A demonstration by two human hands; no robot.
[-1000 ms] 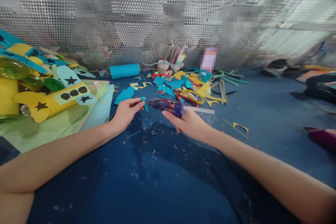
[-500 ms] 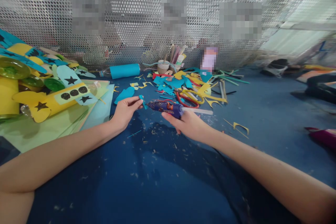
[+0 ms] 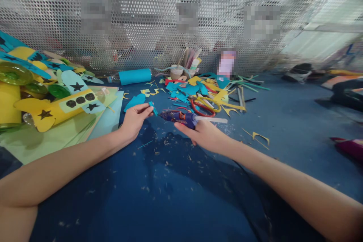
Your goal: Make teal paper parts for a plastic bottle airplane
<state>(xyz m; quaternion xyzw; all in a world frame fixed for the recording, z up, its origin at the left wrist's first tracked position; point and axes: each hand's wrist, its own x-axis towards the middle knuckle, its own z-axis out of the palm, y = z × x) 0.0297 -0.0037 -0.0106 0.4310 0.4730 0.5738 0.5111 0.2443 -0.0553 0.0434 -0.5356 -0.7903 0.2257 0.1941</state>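
Note:
My left hand point(image 3: 134, 119) pinches a small blue paper piece point(image 3: 153, 108) between thumb and fingers, just above the blue table point(image 3: 176, 196). My right hand point(image 3: 204, 134) grips a purple glue gun point(image 3: 179, 116) with a white glue stick point(image 3: 213, 120) sticking out of its back. The gun's nozzle points left, a short gap from the blue piece. Both forearms reach in from the lower corners.
A heap of blue and yellow paper scraps point(image 3: 198, 92) with red-handled scissors point(image 3: 198, 109) lies behind the hands. A blue-wrapped bottle point(image 3: 133, 76) and a cup of tools point(image 3: 177, 71) stand near the perforated metal screen point(image 3: 159, 15). Yellow paper planes point(image 3: 53, 109) and green sheets fill the left.
My left hand has lifted the blue piece slightly up and away from the nozzle. The glue gun has shifted a little up with my right hand.

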